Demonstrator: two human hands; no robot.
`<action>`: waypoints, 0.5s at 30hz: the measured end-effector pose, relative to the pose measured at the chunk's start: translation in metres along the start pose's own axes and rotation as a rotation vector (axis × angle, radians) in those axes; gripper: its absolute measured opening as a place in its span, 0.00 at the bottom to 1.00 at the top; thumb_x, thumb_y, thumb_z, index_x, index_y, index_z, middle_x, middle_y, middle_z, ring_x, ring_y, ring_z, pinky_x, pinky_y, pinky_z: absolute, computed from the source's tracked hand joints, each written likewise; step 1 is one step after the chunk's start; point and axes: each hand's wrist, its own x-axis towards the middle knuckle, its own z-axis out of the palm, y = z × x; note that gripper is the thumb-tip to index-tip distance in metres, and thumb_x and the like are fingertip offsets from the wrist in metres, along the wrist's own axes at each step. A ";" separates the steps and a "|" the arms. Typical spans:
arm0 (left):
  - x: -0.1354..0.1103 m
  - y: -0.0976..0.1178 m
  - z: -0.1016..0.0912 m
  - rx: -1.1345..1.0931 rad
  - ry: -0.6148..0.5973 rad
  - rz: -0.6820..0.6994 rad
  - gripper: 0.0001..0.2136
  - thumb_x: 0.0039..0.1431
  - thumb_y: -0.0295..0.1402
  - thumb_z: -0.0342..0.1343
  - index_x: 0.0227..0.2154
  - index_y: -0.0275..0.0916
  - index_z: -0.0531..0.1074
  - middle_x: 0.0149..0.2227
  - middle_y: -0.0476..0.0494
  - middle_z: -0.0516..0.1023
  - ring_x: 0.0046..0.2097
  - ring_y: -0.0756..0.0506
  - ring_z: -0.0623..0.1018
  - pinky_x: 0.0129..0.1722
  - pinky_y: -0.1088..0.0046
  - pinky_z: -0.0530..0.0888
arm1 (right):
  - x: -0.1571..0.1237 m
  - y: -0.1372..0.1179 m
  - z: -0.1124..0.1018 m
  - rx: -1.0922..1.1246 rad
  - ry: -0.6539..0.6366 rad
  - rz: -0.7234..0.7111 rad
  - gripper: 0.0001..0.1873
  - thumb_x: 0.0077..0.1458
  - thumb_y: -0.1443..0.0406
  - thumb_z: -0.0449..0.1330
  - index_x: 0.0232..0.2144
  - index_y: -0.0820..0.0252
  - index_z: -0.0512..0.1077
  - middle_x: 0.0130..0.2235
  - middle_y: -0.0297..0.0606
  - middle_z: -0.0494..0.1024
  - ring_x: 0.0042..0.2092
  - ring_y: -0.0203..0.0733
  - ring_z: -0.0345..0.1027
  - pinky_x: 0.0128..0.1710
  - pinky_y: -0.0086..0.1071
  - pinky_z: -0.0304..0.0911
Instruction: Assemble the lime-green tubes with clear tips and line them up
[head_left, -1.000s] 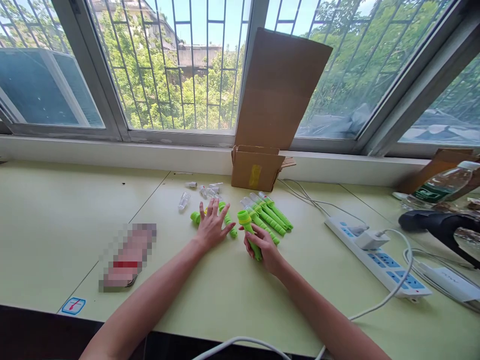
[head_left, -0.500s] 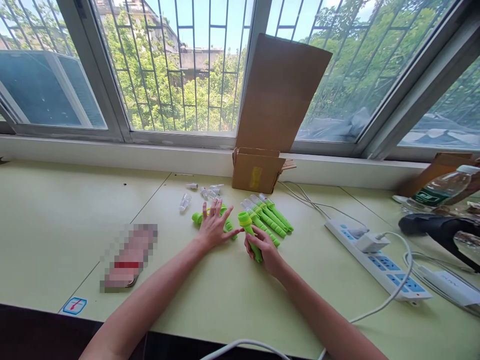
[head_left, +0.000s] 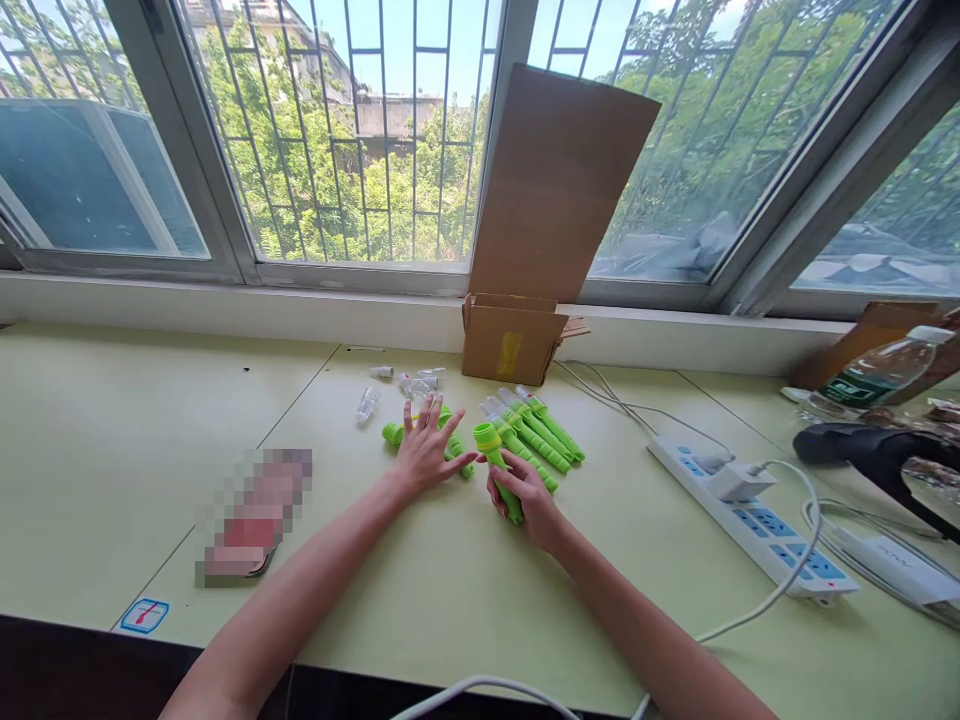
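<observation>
My right hand [head_left: 525, 492] is closed around a green ribbed plastic tube [head_left: 489, 440] with a round threaded mouth, tilted up to the left. With fingers spread, my left hand [head_left: 429, 445] is over other green tubes [head_left: 392, 434], partly hiding them; whether it touches them I cannot tell. Just beyond those fingers lie a clear plastic tip [head_left: 367, 405] and several small clear and white pieces [head_left: 422, 381]. Right of my right hand, several green tubes with clear tips [head_left: 541, 440] lie side by side on the table.
An upright cardboard box [head_left: 514, 345] stands by the window sill. To the right are a white power strip [head_left: 757, 520] with cables, a black curved object [head_left: 847, 450] and a water bottle [head_left: 885, 375]. A blurred-out phone-like object [head_left: 259, 515] lies on the left of the pale table [head_left: 420, 600].
The view has shifted very slightly. Both hands keep their poses, and the green tube stays in my right hand.
</observation>
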 end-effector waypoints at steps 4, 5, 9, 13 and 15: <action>0.003 -0.005 0.005 0.005 0.021 -0.072 0.27 0.59 0.51 0.42 0.59 0.48 0.56 0.64 0.41 0.51 0.65 0.38 0.49 0.61 0.48 0.40 | 0.000 -0.001 0.000 0.009 -0.005 0.005 0.17 0.51 0.55 0.58 0.39 0.59 0.69 0.19 0.28 0.66 0.17 0.31 0.53 0.16 0.26 0.50; 0.004 -0.006 0.005 0.008 0.027 -0.087 0.26 0.59 0.50 0.41 0.59 0.47 0.57 0.64 0.40 0.52 0.65 0.38 0.49 0.61 0.48 0.40 | -0.001 -0.001 -0.001 0.008 -0.007 0.006 0.17 0.51 0.55 0.58 0.40 0.60 0.69 0.19 0.28 0.66 0.17 0.31 0.53 0.16 0.26 0.50; 0.008 -0.015 0.005 0.029 0.045 -0.097 0.25 0.60 0.47 0.42 0.57 0.44 0.59 0.62 0.38 0.55 0.65 0.38 0.50 0.62 0.48 0.40 | -0.001 -0.001 -0.001 0.007 -0.012 0.008 0.17 0.51 0.56 0.58 0.40 0.60 0.69 0.19 0.27 0.65 0.17 0.31 0.53 0.16 0.26 0.50; 0.015 -0.031 0.006 0.058 0.059 -0.159 0.22 0.62 0.44 0.38 0.55 0.43 0.61 0.61 0.37 0.58 0.64 0.38 0.51 0.61 0.47 0.42 | -0.001 0.000 -0.002 0.009 -0.018 0.011 0.18 0.51 0.56 0.58 0.41 0.60 0.68 0.19 0.28 0.66 0.17 0.30 0.53 0.16 0.26 0.50; 0.021 -0.041 0.009 0.064 0.033 -0.197 0.21 0.63 0.42 0.36 0.54 0.44 0.62 0.60 0.37 0.58 0.64 0.39 0.52 0.60 0.46 0.45 | 0.000 0.001 -0.002 0.012 -0.018 0.011 0.18 0.51 0.56 0.58 0.42 0.61 0.68 0.19 0.28 0.65 0.17 0.30 0.53 0.16 0.26 0.50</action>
